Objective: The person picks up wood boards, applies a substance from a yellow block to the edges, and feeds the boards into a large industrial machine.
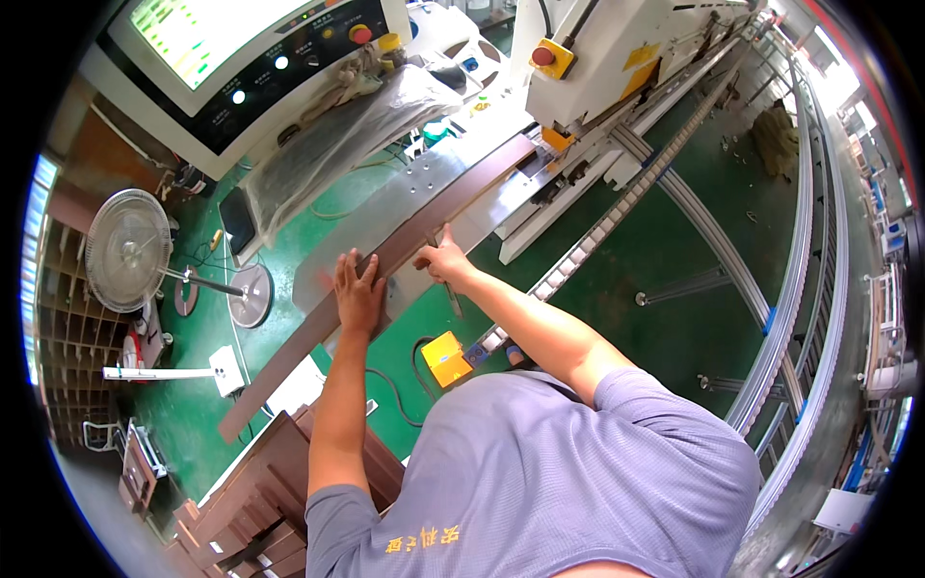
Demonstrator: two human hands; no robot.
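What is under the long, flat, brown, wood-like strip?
A flat silver-grey metal plate shows on both sides of the brown strip; the surface directly beneath is covered.

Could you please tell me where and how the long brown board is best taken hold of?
Probably by both long edges just beyond the left hand, coming from the wearer's side. The board is flat, long and narrow, and its lower-left stretch juts past the metal table, so fingers could likely wrap underneath there.
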